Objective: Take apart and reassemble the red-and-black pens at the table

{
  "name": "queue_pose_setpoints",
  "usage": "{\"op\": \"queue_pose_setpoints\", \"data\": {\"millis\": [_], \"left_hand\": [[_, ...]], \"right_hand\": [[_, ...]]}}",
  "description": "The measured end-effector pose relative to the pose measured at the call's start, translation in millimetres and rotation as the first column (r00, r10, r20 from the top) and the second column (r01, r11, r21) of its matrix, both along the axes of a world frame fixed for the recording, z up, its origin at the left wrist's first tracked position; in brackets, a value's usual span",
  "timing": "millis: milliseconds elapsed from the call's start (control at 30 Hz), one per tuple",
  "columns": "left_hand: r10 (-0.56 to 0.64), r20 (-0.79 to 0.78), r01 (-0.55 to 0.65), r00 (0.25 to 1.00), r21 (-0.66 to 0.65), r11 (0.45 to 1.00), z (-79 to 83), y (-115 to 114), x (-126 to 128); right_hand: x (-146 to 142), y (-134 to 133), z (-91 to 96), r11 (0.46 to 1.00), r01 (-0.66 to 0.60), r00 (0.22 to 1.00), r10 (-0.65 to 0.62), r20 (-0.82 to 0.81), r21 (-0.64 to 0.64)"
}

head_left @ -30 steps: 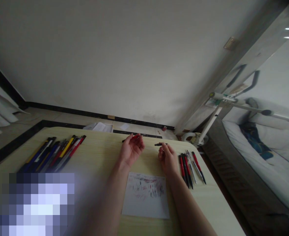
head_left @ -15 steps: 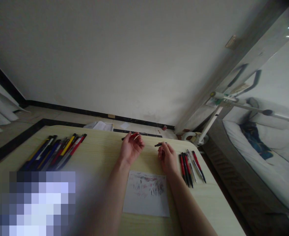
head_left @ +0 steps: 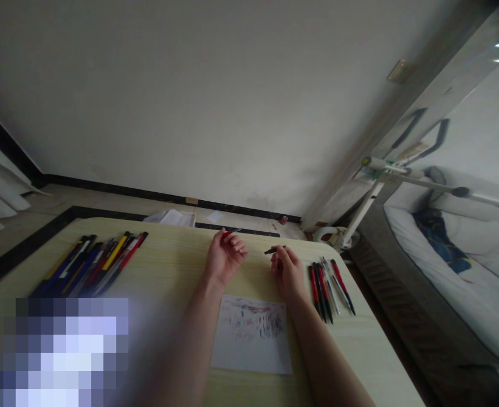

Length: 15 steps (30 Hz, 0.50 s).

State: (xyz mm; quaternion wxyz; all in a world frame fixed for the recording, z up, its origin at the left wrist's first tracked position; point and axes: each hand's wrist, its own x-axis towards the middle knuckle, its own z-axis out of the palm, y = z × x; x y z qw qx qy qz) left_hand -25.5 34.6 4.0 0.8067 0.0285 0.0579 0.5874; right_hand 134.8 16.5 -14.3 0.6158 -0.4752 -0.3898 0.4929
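My left hand [head_left: 224,257] is curled, palm up, over the far middle of the pale wooden table [head_left: 168,265]. Its fingers close on a red pen part [head_left: 229,232] that pokes out past the fingertips. My right hand [head_left: 287,270] rests a little to the right, fingers pinched on a short black pen piece [head_left: 272,250] pointing left. A white sheet of paper [head_left: 252,333] covered in red and black scribbles lies just in front of both wrists. Several red and black pens [head_left: 329,285] lie in a row right beside my right hand.
Several blue, yellow, red and black pens [head_left: 94,263] lie bunched at the table's left. A blurred patch covers the near left corner. A bed with white bedding [head_left: 456,265] stands to the right, with a white lamp stand [head_left: 361,212] beside the table's far right corner.
My left hand has curled tighter, so less of the red part and its thin tip shows. My right hand and its black piece have shifted slightly left.
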Motion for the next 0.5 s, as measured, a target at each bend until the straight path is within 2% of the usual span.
{"op": "queue_pose_setpoints", "data": {"millis": [200, 500], "left_hand": [[0.099, 0.118, -0.100, 0.988, 0.004, 0.995, 1.7, -0.7, -5.2], [0.073, 0.232, -0.089, 0.970, 0.062, 0.994, -2.3, 1.4, -6.8]], "right_hand": [[-0.4, -0.5, 1.5, 1.000, -0.016, 1.000, 0.016, 0.008, -0.004], [0.0, -0.2, -1.3, 1.000, -0.012, 0.998, 0.013, 0.069, -0.008]]}}
